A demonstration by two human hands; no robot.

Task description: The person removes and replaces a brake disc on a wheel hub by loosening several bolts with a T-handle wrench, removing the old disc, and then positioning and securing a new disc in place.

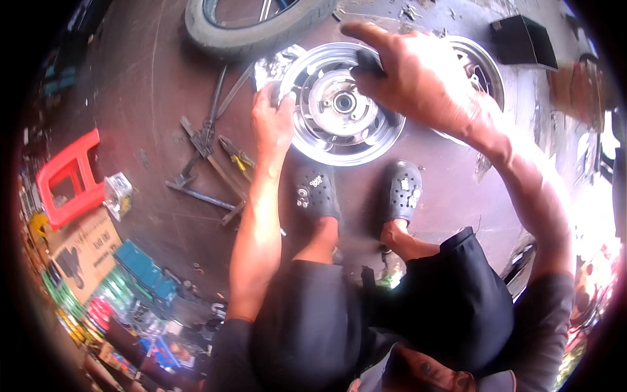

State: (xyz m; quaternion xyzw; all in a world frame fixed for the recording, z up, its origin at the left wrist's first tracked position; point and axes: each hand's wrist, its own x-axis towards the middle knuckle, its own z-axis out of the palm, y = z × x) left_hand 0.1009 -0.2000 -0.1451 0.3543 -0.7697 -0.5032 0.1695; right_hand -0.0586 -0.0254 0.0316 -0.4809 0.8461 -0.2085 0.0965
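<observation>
A silver wheel rim (313,140) lies flat on the floor in front of my feet, with a round hub at its centre. My left hand (271,121) grips its left edge, the thumb over the lip. Above the rim's right part hovers my right hand (418,75), fingers spread and pointing left. Dark shapes by its lower fingers may be shaded fingertips; I cannot tell. Partly beneath my right forearm is a second silver rim (493,72). Crumpled shiny wrapping (277,62) touches the first rim's far left side.
A tyre (251,42) lies at the far side. Metal bars and tools (206,140), with yellow-handled pliers (238,160), lie left of my arm. A red plastic stool (65,173), a cardboard box (88,255) and a teal case (147,271) are further left. A black box (526,42) stands far right.
</observation>
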